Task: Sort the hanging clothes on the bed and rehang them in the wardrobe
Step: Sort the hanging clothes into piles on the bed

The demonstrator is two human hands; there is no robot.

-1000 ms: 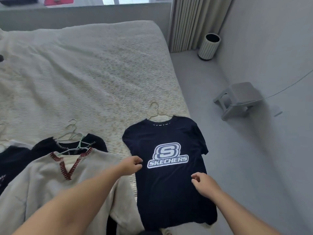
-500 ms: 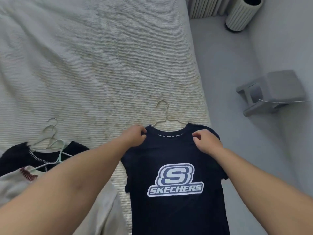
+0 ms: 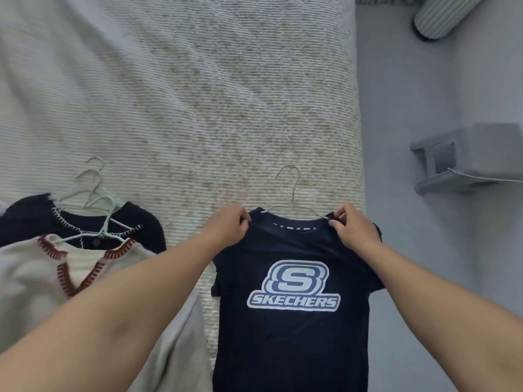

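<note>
The head view looks down on a cream ribbed bedspread (image 3: 181, 89) whose right edge runs down the frame beside a strip of grey floor (image 3: 402, 250); most of the upper and middle bedspread lies bare. At lower centre, close to that edge, lies the navy short-sleeved T-shirt with a white and blue SKECHERS logo (image 3: 293, 329), threaded on a thin silver wire hanger (image 3: 291, 193) whose hook points toward the top of the frame. The left hand (image 3: 229, 227) pinches the shirt's left shoulder seam, fingers curled round the fabric; the right hand (image 3: 353, 230) pinches the right shoulder beside the hanger's arm. The cloth between them is bunched into soft folds.

At lower left, a cream knitted sweater with red stitching round its V-neck (image 3: 42, 278) overlaps a dark knitted garment with white stitched trim (image 3: 31, 219), apart from the T-shirt. Several light wire hangers (image 3: 93, 199) are stacked there; how many is hard to tell. The left forearm covers part of the sweater.

On the floor at right stand a grey plastic step stool (image 3: 475, 157), crossed by a thin white cable (image 3: 481, 178), and at upper right a pale ribbed cylindrical bin (image 3: 441, 15), cut off by the frame's top. The T-shirt's hem runs out of the bottom.
</note>
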